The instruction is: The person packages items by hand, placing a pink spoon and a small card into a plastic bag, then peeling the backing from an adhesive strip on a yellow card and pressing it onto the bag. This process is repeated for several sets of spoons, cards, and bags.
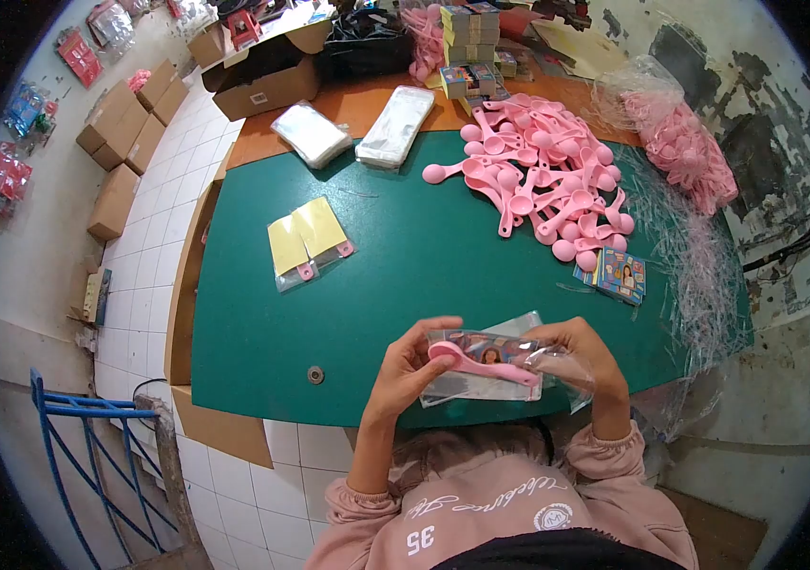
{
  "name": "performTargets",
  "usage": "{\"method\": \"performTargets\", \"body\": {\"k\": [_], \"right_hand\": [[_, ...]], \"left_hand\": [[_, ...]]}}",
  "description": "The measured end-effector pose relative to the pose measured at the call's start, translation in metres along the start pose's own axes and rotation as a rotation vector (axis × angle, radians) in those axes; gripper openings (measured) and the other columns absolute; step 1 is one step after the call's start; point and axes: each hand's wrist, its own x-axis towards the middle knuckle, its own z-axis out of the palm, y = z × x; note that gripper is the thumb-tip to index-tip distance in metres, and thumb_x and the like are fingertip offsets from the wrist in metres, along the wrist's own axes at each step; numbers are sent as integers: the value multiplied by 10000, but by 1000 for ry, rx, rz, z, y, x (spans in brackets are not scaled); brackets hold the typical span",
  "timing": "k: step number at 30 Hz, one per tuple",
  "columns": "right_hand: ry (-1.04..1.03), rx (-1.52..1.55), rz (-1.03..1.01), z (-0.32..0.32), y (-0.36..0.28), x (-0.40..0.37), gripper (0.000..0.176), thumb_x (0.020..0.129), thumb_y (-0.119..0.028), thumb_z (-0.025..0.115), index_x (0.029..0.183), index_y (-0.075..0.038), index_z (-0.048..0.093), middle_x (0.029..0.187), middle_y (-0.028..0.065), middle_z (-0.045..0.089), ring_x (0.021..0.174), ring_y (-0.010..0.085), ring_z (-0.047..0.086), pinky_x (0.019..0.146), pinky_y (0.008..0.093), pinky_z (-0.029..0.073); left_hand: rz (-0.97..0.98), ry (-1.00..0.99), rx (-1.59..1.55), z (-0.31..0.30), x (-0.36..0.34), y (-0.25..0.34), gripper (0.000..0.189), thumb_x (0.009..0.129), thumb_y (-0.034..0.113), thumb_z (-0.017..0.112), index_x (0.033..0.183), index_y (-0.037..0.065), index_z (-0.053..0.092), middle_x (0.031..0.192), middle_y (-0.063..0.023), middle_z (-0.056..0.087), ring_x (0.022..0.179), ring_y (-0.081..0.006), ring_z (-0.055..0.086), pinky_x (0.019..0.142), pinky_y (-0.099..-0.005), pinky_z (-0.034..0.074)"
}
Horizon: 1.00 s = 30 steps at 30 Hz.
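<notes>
My left hand (409, 369) pinches the bowl end of a pink measuring spoon (486, 365) at the near edge of the green table. Behind the spoon is a printed card (490, 353) with a picture on it. My right hand (583, 353) grips a clear plastic bag (557, 366) around the spoon's handle end. Beneath both hands lies a stack of clear bags (445, 388). Further left on the table, two packed bags (308, 239) with yellow card backs show pink handle ends.
A heap of pink spoons (543, 171) covers the table's far right, with printed cards (621, 275) just below it. Two bundles of clear bags (395, 128) lie at the back. Loose plastic wrap (695, 285) trails down the right edge. An open cardboard box (267, 90) stands behind.
</notes>
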Motion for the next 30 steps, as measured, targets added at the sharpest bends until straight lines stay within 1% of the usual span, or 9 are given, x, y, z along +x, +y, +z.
{"method": "performTargets", "body": {"k": [3, 5, 6, 7, 9, 10, 22, 25, 30], "right_hand": [[198, -168, -33, 5, 4, 7, 205, 682, -164, 701, 795, -8, 632, 685, 83, 587, 568, 112, 536, 545, 259, 433], [611, -369, -319, 17, 5, 22, 175, 698, -142, 675, 803, -9, 632, 684, 99, 593, 570, 173, 580, 557, 283, 458], [564, -405, -309, 17, 12, 29, 278, 685, -137, 678, 933, -34, 609, 815, 124, 599, 736, 240, 600, 649, 323, 476], [563, -406, -308, 19, 14, 29, 278, 685, -137, 678, 933, -34, 609, 815, 124, 599, 736, 240, 600, 649, 323, 476], [264, -616, -445, 28, 11, 32, 429, 670, -127, 686, 1068, -55, 542, 1016, 159, 547, 925, 276, 546, 774, 352, 450], [96, -580, -436, 29, 10, 28, 528, 669, -133, 688, 1148, -64, 475, 1134, 182, 467, 1026, 318, 479, 869, 376, 401], [88, -523, -476, 66, 20, 23, 200, 711, -96, 635, 863, -25, 526, 920, 134, 482, 890, 305, 482, 779, 398, 395], [92, -514, -429, 69, 15, 24, 201, 692, -73, 655, 838, -19, 527, 881, 131, 479, 881, 312, 486, 774, 396, 404], [28, -613, -510, 65, 13, 21, 214, 676, -98, 666, 822, -29, 525, 851, 115, 471, 885, 294, 481, 750, 378, 381]], "left_hand": [[145, 241, 117, 17, 4, -2, 491, 812, 92, 611, 1233, 3, 376, 998, -83, 575, 864, -114, 551, 752, -232, 448], [107, 458, 403, 22, 1, -7, 548, 833, 119, 591, 1283, 38, 289, 1024, -105, 574, 897, -138, 561, 765, -252, 461], [43, 318, 196, 23, 0, -11, 576, 888, 169, 509, 1342, 84, 164, 1062, -142, 563, 970, -193, 560, 807, -296, 467], [43, 318, 195, 27, -3, -12, 576, 888, 169, 509, 1342, 84, 164, 1062, -142, 563, 970, -193, 560, 807, -296, 467], [-188, 206, -321, 36, -7, -8, 613, 930, 225, 409, 1369, 134, -9, 1079, -176, 552, 1014, -241, 552, 831, -337, 474], [-188, 209, -350, 36, -9, -9, 608, 950, 221, 335, 1362, 169, -110, 1083, -195, 545, 998, -265, 561, 822, -348, 486], [-124, 83, 238, 13, -26, -18, 621, 921, 88, 324, 1385, 186, -75, 1141, -214, 494, 1022, -264, 544, 840, -347, 462], [-115, 112, 67, 17, -28, -9, 720, 891, 194, 402, 1383, 204, -124, 1150, -188, 481, 1009, -251, 546, 852, -364, 439], [-125, 121, -174, 21, -30, -9, 717, 876, 192, 340, 1372, 192, -178, 1197, -179, 448, 1006, -246, 530, 884, -354, 408]]}}
